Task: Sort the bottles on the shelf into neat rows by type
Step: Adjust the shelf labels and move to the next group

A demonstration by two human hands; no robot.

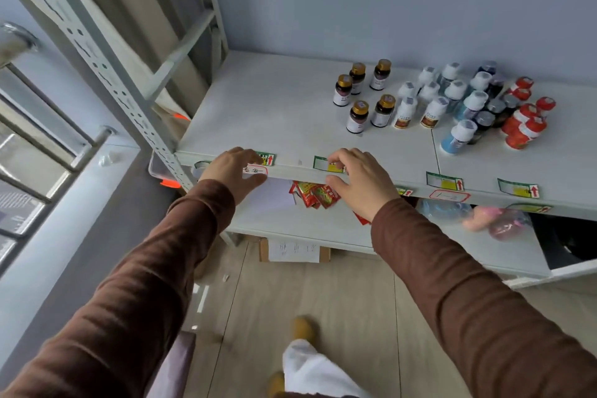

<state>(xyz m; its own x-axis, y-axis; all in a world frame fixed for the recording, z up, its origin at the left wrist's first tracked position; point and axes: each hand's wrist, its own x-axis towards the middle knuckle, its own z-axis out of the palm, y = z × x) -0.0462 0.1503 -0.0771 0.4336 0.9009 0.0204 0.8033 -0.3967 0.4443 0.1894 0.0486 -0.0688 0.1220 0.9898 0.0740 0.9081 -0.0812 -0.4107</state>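
On the white shelf [274, 113] stand several brown bottles with gold caps [358, 116] in a loose group at the middle. To their right are white bottles with white caps [405, 111], then blue bottles with white caps [458, 136], dark bottles [484, 121] and red bottles [525, 126] crowded together at the far right. My left hand [233, 171] and my right hand [358, 179] hover at the shelf's front edge, fingers apart and holding nothing, well short of the bottles.
Green and yellow price labels [444, 181] line the shelf's front lip. The lower shelf holds red sachets [315, 195] and plastic bags [478, 215]. A perforated metal upright [106, 64] rises at the left. A cardboard box [294, 250] sits on the wooden floor below.
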